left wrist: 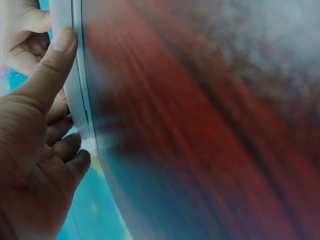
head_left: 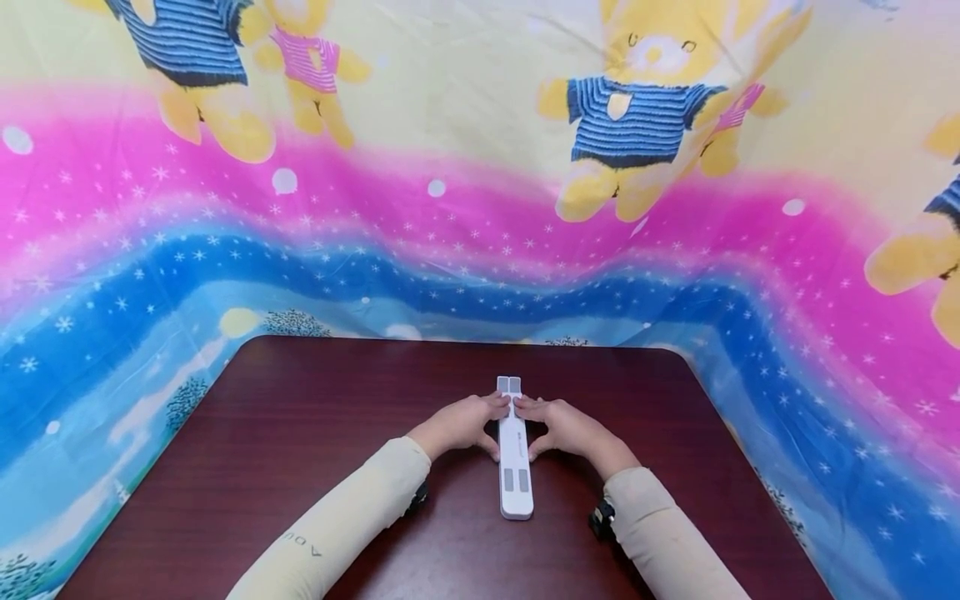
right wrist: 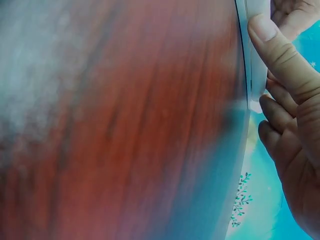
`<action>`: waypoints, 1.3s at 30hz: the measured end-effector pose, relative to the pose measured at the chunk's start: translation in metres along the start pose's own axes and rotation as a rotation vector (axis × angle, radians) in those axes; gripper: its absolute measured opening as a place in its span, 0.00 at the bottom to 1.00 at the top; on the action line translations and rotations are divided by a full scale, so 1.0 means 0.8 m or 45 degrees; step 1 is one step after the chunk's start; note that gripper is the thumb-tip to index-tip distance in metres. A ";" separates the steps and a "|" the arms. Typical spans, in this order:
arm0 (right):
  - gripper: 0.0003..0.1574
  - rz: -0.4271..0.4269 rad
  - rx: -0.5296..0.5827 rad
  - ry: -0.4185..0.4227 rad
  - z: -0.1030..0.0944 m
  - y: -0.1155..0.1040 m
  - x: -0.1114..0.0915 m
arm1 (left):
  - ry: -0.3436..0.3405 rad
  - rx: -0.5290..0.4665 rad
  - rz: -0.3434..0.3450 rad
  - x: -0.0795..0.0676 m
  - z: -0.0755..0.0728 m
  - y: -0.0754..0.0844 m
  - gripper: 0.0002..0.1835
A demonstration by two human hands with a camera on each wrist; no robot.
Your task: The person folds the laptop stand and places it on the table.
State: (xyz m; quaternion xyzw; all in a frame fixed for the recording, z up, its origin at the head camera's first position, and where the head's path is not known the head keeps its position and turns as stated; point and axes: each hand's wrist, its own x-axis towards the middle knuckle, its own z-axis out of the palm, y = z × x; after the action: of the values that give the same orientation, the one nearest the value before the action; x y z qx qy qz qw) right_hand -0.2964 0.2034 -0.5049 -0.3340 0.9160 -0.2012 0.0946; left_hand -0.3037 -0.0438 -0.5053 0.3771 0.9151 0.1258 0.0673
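Note:
A white folded laptop stand (head_left: 513, 448), long and narrow with grey pads at both ends, lies lengthwise on the dark table, pointing away from me. My left hand (head_left: 467, 421) holds its left side, thumb on the near part and fingertips over the far part. From the opposite side my right hand (head_left: 564, 427) grips it in the same way. In the left wrist view, the left thumb (left wrist: 55, 65) presses on the edge of the stand (left wrist: 61, 12). The right thumb (right wrist: 280, 50) does likewise in the right wrist view, other fingers partly hidden.
The reddish-brown wooden table (head_left: 337, 392) has rounded far corners. A patterned cloth (head_left: 450, 225) with bears and snowflakes hangs behind it and along both sides. Dark straps with small devices (head_left: 602, 518) sit at the wrists below the pale sleeves (head_left: 337, 517).

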 end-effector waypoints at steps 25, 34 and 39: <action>0.50 0.056 -0.084 -0.104 -0.015 -0.003 -0.002 | -0.079 -0.026 -0.056 0.010 -0.012 0.008 0.43; 0.34 0.028 -0.281 0.002 -0.016 -0.018 -0.015 | 0.015 0.013 -0.067 -0.012 -0.022 0.006 0.32; 0.30 0.006 -0.383 0.107 -0.015 -0.029 -0.022 | 0.108 -0.044 -0.085 -0.042 -0.021 0.004 0.30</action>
State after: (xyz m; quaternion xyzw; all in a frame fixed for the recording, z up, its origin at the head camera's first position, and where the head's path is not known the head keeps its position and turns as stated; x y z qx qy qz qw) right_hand -0.2731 0.2024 -0.4833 -0.3334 0.9397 -0.0754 0.0055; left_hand -0.2816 -0.0679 -0.4873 0.3396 0.9268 0.1552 0.0391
